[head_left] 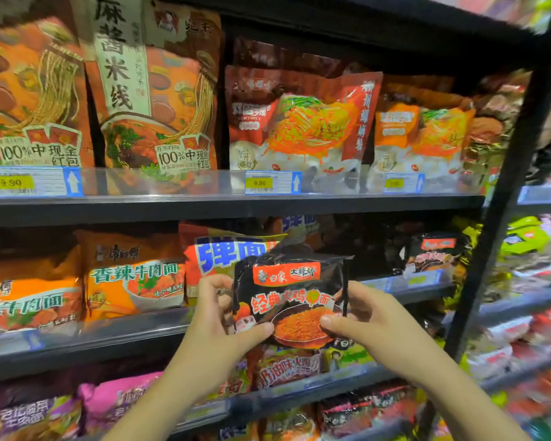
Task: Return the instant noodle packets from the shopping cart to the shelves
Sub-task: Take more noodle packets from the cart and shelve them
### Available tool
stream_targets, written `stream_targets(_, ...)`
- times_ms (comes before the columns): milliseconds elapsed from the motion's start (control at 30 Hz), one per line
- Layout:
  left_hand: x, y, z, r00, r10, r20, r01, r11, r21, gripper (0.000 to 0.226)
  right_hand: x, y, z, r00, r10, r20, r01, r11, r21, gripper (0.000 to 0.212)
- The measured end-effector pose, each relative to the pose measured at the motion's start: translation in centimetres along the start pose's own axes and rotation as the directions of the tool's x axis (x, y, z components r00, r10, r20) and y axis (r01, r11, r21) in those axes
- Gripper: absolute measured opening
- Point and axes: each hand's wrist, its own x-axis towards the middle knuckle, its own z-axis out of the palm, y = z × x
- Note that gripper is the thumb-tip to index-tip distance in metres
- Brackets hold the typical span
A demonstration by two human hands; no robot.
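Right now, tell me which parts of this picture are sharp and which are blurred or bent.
Head view: the black noodle packet held by the left hand and right hand is sharpest; the yellow price tag reads clearly; packets at the right edge smear; the shelf rail bows from the wide lens.

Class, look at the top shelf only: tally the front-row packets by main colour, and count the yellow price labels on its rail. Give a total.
Orange packets, left: 2
Red-and-white packets, right: 2
Yellow price labels: 3
Total: 7
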Motion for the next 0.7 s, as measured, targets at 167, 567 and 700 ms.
stream_targets(167, 1.7, -0.2, 4.2, 0.994, -0.029, 0.103, 0.030, 1.000, -0.007, 0.070, -2.4, 2.3, -4.1, 0.997, 0.044, -0.065, -0.042, 0.998, 0.036, 0.018)
stream_targets(567, 6.8, -1.1, 22.1, 0.983, -0.033, 0.180, 0.008, 0.990, 0.139, 0.059, -3.1, 14.3, -18.9, 0.986, 0.104, -0.129, -0.090, 0.990, 0.113, 0.033)
stream_targets(700, 8.7, -1.4, 27.6, 0.998, -0.014, 0.065, -0.001, 0.974, 0.228, 0.052, -1.7, 17.9, -23.8, 0.987, 0.095, -0.132, -0.084, 0.993, 0.083, 0.030)
